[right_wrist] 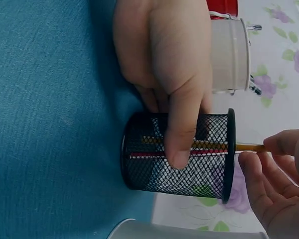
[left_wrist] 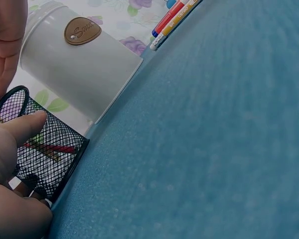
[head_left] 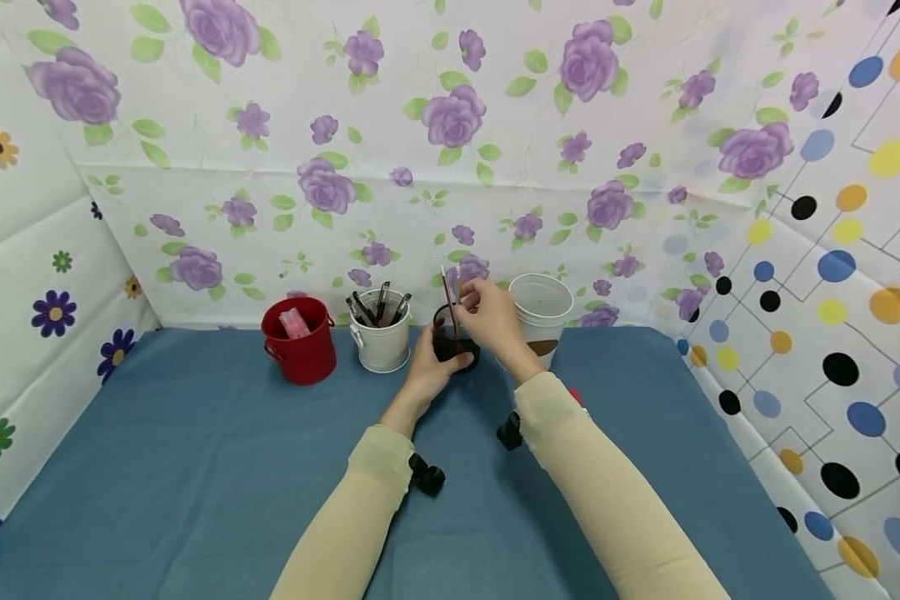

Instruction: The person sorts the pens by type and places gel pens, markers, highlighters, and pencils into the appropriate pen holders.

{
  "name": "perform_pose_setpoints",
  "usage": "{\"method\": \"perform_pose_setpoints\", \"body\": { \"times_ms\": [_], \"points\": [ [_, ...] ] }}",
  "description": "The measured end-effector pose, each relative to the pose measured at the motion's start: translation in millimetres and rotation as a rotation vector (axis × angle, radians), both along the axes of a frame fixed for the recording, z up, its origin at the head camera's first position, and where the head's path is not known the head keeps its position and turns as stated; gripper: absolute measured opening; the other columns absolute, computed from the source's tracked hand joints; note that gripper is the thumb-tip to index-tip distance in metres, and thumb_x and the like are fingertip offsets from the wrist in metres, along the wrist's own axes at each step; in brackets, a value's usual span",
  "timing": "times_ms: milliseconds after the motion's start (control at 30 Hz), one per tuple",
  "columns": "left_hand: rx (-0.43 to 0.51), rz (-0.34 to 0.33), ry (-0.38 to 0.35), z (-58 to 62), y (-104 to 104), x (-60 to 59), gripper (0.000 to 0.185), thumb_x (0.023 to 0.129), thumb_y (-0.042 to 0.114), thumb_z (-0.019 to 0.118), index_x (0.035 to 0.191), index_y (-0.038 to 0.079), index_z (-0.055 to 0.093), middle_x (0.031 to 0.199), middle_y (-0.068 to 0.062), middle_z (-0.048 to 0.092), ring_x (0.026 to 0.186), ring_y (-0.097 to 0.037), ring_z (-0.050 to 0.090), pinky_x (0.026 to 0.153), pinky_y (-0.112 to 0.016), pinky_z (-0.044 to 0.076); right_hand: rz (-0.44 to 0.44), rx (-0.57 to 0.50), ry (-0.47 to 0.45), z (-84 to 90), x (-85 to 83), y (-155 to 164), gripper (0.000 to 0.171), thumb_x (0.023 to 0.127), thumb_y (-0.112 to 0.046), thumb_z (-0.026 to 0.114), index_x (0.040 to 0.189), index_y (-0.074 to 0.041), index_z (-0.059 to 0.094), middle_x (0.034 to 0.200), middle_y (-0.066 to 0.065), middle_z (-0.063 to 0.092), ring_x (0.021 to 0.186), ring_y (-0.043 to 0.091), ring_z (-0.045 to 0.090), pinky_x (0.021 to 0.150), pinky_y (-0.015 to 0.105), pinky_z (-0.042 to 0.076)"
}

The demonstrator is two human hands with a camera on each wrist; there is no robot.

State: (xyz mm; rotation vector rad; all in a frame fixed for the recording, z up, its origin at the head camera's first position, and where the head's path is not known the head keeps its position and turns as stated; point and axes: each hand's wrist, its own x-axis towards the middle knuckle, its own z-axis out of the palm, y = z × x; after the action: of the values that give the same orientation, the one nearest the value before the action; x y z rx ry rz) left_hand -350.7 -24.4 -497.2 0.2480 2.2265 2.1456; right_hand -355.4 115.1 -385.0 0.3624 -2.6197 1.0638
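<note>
Handling yellow stick: left hand curled round black mesh cup, right hand pinching the stick. Advisable: move stick lengthwise; keep cup flat on bench.

Blue cloth under red pail, white pail, mesh cup, bin, markers

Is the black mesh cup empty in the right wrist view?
No, a red stick and a yellow stick show through the wall of the mesh cup.
</note>
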Motion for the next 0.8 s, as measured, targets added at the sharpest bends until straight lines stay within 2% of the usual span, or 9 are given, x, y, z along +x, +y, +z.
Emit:
{"method": "perform_pose_setpoints", "body": {
  "times_ms": [133,267,367,400,600,633,800],
  "points": [
    [-0.008,0.01,0.0,-0.4,0,-0.2,0.088,0.096,0.016,0.081,0.167,0.018,0.029,0.165,-0.011,0.038,0.149,-0.033,0.04,0.123,-0.052,0.035,0.007,-0.006,-0.005,-0.7,1.9,-1,0.021,0.101,-0.009,0.071,0.121,-0.004,0.074,0.097,0.013,0.076,0.093,0.03,0.072,0.087,0.045,0.06],
    [-0.013,0.01,-0.001,-1.1,0,0.4,0.087,0.097,0.016,0.081,0.167,0.018,0.029,0.164,-0.011,0.038,0.151,-0.032,0.039,0.124,-0.051,0.034,0.022,-0.054,-0.014,1.0,7.1,3,0.022,0.101,-0.009,0.069,0.122,-0.002,0.074,0.099,0.015,0.075,0.095,0.031,0.071,0.09,0.046,0.06],
    [-0.016,0.01,-0.003,-1.5,0,0.6,0.087,0.097,0.018,0.081,0.166,0.019,0.029,0.164,-0.011,0.037,0.151,-0.032,0.038,0.125,-0.05,0.033,0.033,-0.05,-0.021,4.4,14.3,11,0.022,0.103,-0.012,0.068,0.122,-0.004,0.073,0.102,0.013,0.075,0.096,0.03,0.071,0.089,0.046,0.06],
    [-0.012,0.007,-0.01,2.5,0,2.4,0.088,0.097,0.017,0.081,0.167,0.018,0.028,0.165,-0.012,0.037,0.152,-0.033,0.037,0.125,-0.05,0.032,0.036,-0.043,-0.021,6.8,17.7,15,0.021,0.103,-0.012,0.067,0.122,-0.005,0.073,0.103,0.012,0.075,0.096,0.03,0.072,0.088,0.046,0.061],
    [-0.029,0.001,-0.002,2.8,1,1.4,0.088,0.097,0.018,0.08,0.168,0.019,0.027,0.166,-0.011,0.035,0.154,-0.032,0.036,0.125,-0.05,0.033,0.091,0.024,-0.022,19.9,46.2,47,0.018,0.102,-0.014,0.068,0.118,-0.008,0.075,0.102,0.01,0.076,0.09,0.028,0.075,0.084,0.047,0.062],
    [-0.034,0.002,0.005,-1.1,1,-0.4,0.088,0.097,0.02,0.08,0.167,0.02,0.027,0.166,-0.01,0.036,0.153,-0.031,0.037,0.124,-0.049,0.034,0.102,0.037,-0.036,19.9,51.6,53,0.018,0.102,-0.015,0.069,0.117,-0.008,0.076,0.102,0.009,0.076,0.089,0.028,0.075,0.083,0.047,0.062],
    [-0.034,0.0,-0.014,-0.3,0,1.2,0.089,0.098,0.02,0.08,0.168,0.02,0.025,0.167,-0.01,0.034,0.154,-0.031,0.035,0.124,-0.048,0.034,0.087,0.131,-0.126,11.4,77.6,80,0.017,0.101,-0.016,0.071,0.115,-0.008,0.076,0.098,0.006,0.076,0.088,0.023,0.073,0.081,0.045,0.061]
  ]
}}
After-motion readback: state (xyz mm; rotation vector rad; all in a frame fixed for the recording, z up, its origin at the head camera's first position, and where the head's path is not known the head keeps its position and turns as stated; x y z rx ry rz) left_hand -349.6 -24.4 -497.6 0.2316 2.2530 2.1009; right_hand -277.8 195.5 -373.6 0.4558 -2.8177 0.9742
